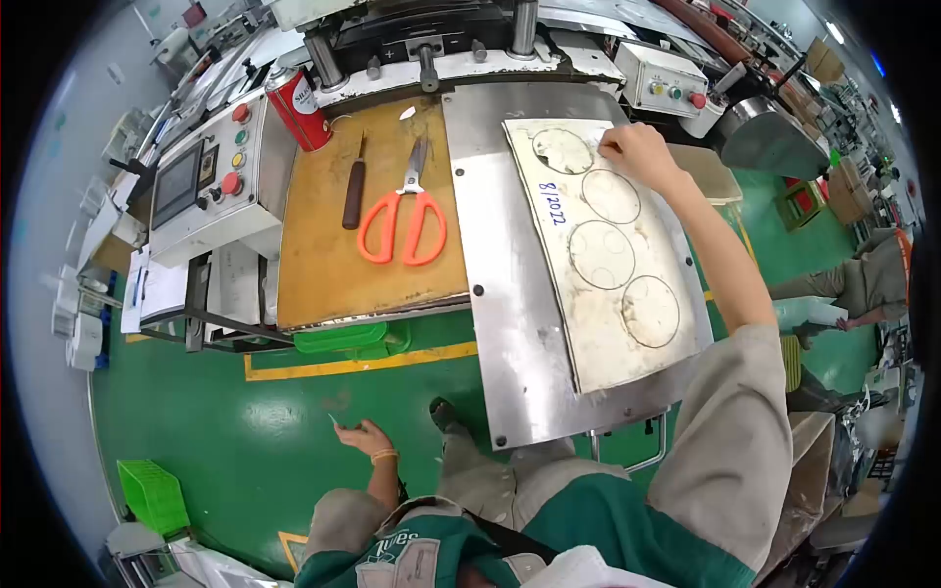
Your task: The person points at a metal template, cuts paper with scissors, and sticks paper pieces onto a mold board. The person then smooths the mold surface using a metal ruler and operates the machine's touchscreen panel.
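Note:
A pale board (559, 323) with several round outlines and the blue writing "8/2022" lies on a metal plate (490, 245). My right hand (632, 152) is at the board's upper right edge, fingers bent together; what is under the fingertips is hidden. Low at the left, my left hand (365, 438) is held over the green floor, with a small thin pale item (333, 418) at its fingertips. Orange-handled scissors (404, 211) and a dark-handled knife (355, 194) lie on the tan board (323, 265) left of the plate.
A control box (221, 176) and a red spray can (299, 110) stand at the left. Machine posts (524, 27) rise behind the plate, beside a second button box (662, 83). A green crate (153, 495) sits on the floor. Another person (863, 279) is at the far right.

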A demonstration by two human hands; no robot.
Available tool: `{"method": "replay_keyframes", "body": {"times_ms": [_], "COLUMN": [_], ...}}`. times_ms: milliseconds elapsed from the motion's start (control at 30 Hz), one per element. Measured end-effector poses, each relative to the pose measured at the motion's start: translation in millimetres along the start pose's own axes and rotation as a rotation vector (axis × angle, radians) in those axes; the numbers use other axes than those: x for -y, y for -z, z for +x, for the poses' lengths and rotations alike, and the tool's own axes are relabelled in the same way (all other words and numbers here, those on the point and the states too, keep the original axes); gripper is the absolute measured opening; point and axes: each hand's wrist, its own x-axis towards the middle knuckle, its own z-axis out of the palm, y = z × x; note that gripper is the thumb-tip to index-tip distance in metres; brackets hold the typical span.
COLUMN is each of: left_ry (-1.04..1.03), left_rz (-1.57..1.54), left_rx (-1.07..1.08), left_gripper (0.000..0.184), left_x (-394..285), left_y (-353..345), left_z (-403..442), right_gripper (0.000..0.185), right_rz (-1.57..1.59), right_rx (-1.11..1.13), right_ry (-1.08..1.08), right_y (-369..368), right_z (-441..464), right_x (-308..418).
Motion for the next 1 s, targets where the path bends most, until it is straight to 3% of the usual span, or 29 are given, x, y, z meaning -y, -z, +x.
{"method": "replay_keyframes", "body": {"times_ms": [100,200,300,433,533,667,833,900,1000], "left_ry": [-0.025,0.102,0.204,0.093,-0.017,-0.054,-0.222,-0.2,-0.166], "left_rz": [0.097,0.02,-0.264,-0.512,-0.522,-0.549,-0.652,-0.689,-0.69], "left_rx": [-0.238,-0.432,-0.523,-0.611,-0.647,-0.623,-0.555,-0.559,-0.596], "left_gripper": [0.064,0.061,0.058,0.056,0.054,0.048,0.047,0.046,0.044], "left_x": [-6.8,-26.9,-83.6,-149.9,-189.3,-226.6,-262.4,-267.4,-270.7], "left_y": [5.8,31.2,72.0,126.4,156.6,176.2,185.4,195.8,219.9], "left_z": [-20.8,-52.7,-82.4,-108.2,-123.2,-134.3,-167.9,-175.3,-184.7], "right_gripper": [0.014,0.012,0.009,0.012,0.014,0.009,0.021,0.02,0.019], "right_rz": [0.036,0.09,-0.069,0.003,0.186,-0.025,0.014,0.084,0.153], "right_rx": [-0.132,-0.159,-0.175,-0.107,-0.013,-0.073,-0.15,-0.206,-0.118], "right_ry": [0.154,0.27,0.39,0.448,0.365,0.428,0.442,0.408,0.33], "right_y": [-8.5,-14.3,-26.3,-16.5,-8.9,-18.2,-35.1,-51.0,-48.4], "right_z": [-9.2,-13.8,-0.3,7.4,9.7,9.7,2.3,12.1,22.8], "right_x": [-9.0,-23.0,-33.4,-38.1,-40.7,-31.4,-40.6,-47.3,-55.3]}}
